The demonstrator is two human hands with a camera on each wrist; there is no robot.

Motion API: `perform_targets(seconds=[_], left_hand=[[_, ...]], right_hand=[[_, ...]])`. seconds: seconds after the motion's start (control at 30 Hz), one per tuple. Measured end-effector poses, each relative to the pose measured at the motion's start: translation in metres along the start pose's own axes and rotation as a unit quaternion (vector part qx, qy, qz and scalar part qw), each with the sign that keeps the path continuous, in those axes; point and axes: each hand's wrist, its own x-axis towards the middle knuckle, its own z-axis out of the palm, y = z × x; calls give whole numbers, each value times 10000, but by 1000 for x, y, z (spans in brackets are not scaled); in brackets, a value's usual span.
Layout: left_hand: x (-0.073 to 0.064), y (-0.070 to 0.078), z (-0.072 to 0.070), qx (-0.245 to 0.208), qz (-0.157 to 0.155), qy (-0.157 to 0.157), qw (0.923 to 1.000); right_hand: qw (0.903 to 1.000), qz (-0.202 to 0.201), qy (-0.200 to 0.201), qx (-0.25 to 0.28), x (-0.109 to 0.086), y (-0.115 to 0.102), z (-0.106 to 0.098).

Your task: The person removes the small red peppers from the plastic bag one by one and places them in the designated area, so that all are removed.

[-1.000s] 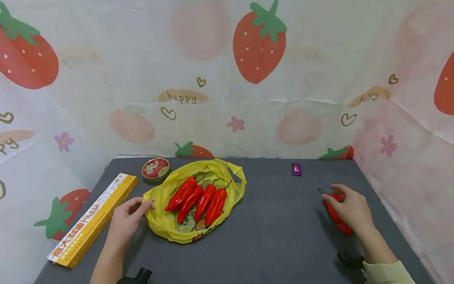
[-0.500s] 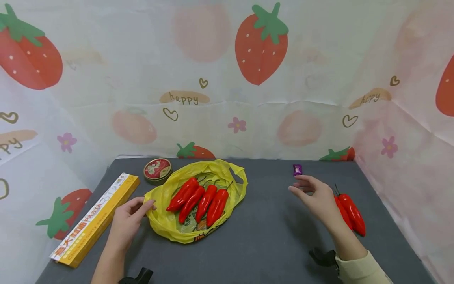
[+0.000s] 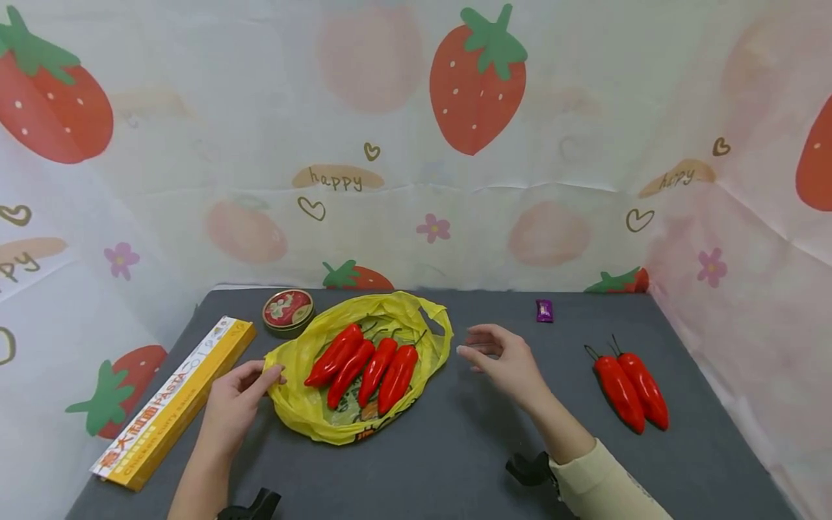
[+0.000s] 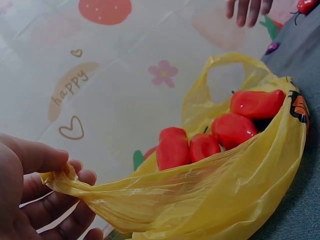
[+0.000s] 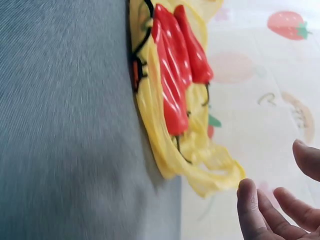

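My left hand [image 3: 235,399] pinches the left edge of a yellow plastic bag [image 3: 295,415] between thumb and fingers; the left wrist view shows the gathered plastic [image 4: 62,181] in that grip. Several glossy red chili peppers [image 3: 375,368] with dark stems lie inside the spread bag. My right hand [image 3: 503,361] is just right of the bag's handle loop, fingers relaxed and holding nothing. In the right wrist view its fingers [image 5: 248,210] appear close to the handle loop [image 5: 220,180]. Two more red chili peppers [image 3: 617,393] lie side by side on the dark cloth at the right.
A long yellow-and-white pasta box [image 3: 175,404] lies along the left side. Behind the bag's left edge stands a round red tin [image 3: 288,310]. A small purple wrapped candy [image 3: 544,310] lies near the table's back edge. A strawberry-print curtain [image 3: 403,144] hangs behind the table.
My right hand has let go of a chili pepper beside another at the right and moved left, toward the bag. My left hand keeps its hold on the bag edge.
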Motion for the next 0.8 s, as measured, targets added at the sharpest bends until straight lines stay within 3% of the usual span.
perform_targets(seconds=[0.3,0.57,0.8], left_hand=[[-1,3,-1,18,-125,-20,9999],[0,2,0,60,-177,-3,9998],[1,1,-1,25,-151,0,9999]], right_hand=[[9974,52,-402,603,20,3,35],[9892,235,-856,1170,35,13,64],[9912,383,-972,808,35,19,83]])
